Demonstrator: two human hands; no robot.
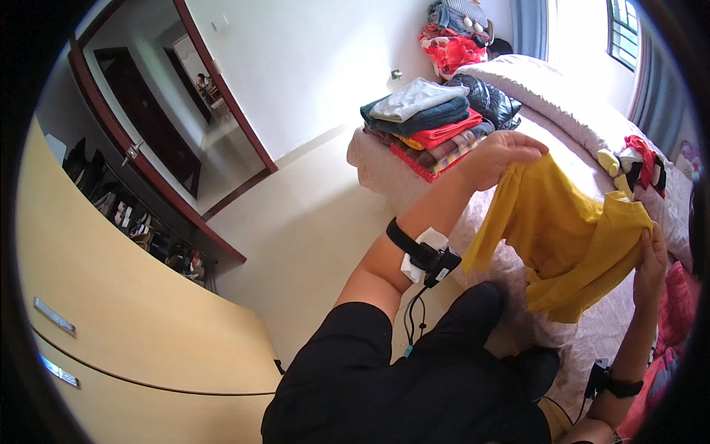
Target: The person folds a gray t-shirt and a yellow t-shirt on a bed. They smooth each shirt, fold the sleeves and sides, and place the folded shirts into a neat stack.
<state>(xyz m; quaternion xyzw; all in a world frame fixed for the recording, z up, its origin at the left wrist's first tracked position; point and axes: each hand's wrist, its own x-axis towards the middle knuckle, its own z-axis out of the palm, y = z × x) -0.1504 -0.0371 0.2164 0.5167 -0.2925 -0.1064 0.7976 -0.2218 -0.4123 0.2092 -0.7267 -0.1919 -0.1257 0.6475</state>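
Note:
A yellow long-sleeved garment (pixel 560 227) hangs spread between my hands above the bed. My left hand (pixel 502 158) pinches its upper edge near one end, the fingers closed on the cloth. At the other end my right hand (pixel 652 255) grips the fabric, beside a part that looks like a collar or cuff. Below the garment lies the pale pink bedspread (pixel 493 255). Beyond my left hand rises a stack of folded clothes (pixel 416 119), with a light grey piece on top.
A black plastic bag (pixel 485 100) lies behind the stack. Small clothing items (pixel 638 161) and pink-red fabric (pixel 676 305) are on the right. A patterned red bundle (pixel 452 53) stands near the wall. Left are a pale wooden cabinet (pixel 166 322), a shoe rack (pixel 138 225) and an open doorway.

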